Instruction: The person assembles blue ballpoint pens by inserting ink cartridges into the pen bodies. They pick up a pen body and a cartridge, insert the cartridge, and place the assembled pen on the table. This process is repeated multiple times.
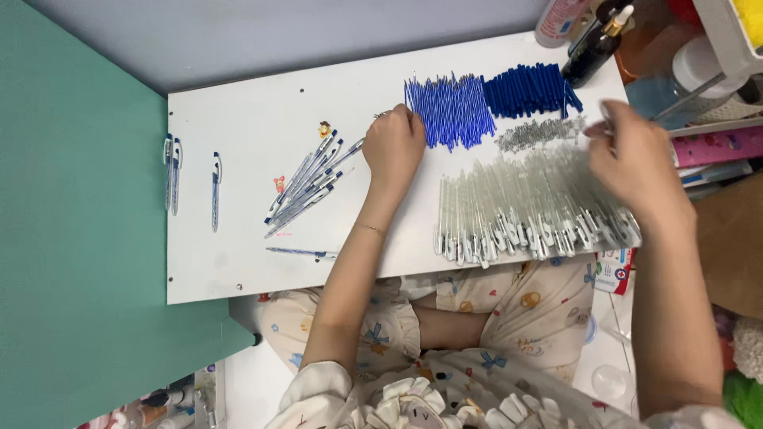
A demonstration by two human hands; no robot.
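Two bare hands work over a white table (238, 262) that lies across the person's lap.

Nearest the body, a wide row of clear pen barrels (532, 210) lies side by side, touching one another. Their long axes run toward and away from the person; the ends with white clips point toward the body. One finished pen (302, 253) lies alone near the front edge, its long axis across the view.

Right hand (632, 163): it hovers over the far right part of the barrel row, fingers curled and pinched together. What it holds, if anything, cannot be told; something small may sit at the fingertips.

Left hand (395, 143): it rests on the table, fingers closed loosely on a small metal-looking piece at the edge of the blue refills (449, 111). The grip itself is partly hidden.

Beside the left hand lies a heap of finished pens (310, 181), fanned diagonally, tips toward the lower left. Three more pens (191, 179) lie well apart at the left end, long axes toward and away from the person.

Farther off, the refills lie parallel, long axes toward and away. Next to them sits a pile of dark blue caps (528, 89), and just below it a small heap of springs (536, 133).

Risks, as judged:
- The right forearm passes low over the barrels; a sweep could roll them out of line or off the front edge.
- The springs lie loose near the right hand; a nudge could scatter them.
- A dark bottle (592, 52) stands at the far edge and could tip onto the caps.
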